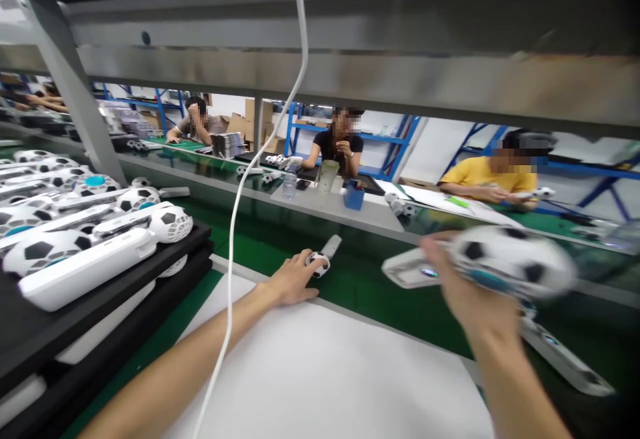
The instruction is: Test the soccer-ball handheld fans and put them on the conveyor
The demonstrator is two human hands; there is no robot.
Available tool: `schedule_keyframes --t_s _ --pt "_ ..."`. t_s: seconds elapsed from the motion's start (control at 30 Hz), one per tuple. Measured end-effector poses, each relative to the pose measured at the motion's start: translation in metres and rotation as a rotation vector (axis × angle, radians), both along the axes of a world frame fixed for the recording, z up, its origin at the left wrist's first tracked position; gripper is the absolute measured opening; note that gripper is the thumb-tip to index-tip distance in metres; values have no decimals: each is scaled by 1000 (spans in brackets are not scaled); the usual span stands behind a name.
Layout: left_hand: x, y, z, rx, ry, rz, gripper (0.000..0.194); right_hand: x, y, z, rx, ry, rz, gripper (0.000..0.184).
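My left hand (293, 280) reaches across to the green belt, its fingers closed over the ball-shaped head of a small handheld fan (319, 264). That fan is white with black soccer-ball patches, and its handle points away from me. On the right, my right hand (467, 299) is raised and grips another soccer-ball handheld fan (515, 259), blurred by motion. This fan's white handle (407, 271) sticks out to the left with a small light on it. Below my right wrist, a further white handle (567, 359) lies slanting; its head is mostly hidden.
Black trays (165, 259) piled with several soccer-ball fans stand at my left. A white sheet (320, 372) covers the bench before me. A white cable (235, 226) hangs down across the view. Beyond the belt (270, 239), several people sit working; a metal beam (350, 79) runs overhead.
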State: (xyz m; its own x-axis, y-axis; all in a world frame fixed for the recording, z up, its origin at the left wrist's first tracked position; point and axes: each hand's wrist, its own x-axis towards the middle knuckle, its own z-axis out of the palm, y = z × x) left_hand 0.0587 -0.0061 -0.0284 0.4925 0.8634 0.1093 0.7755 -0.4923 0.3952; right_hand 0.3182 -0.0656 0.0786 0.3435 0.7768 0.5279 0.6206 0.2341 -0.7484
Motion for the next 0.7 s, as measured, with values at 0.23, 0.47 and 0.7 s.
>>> schedule_keyframes --t_s 0.23,0.47,0.7 --pt "7 -3 -8 -59 22 -57 79 3 53 -67 -485 -113 -31 43" --pt "14 -4 -8 -40 5 -70 74 24 62 -80 -755 -396 -96 29" --pt "20 -10 -6 -11 -31 -132 67 -27 53 -101 -515 -439 321 66"
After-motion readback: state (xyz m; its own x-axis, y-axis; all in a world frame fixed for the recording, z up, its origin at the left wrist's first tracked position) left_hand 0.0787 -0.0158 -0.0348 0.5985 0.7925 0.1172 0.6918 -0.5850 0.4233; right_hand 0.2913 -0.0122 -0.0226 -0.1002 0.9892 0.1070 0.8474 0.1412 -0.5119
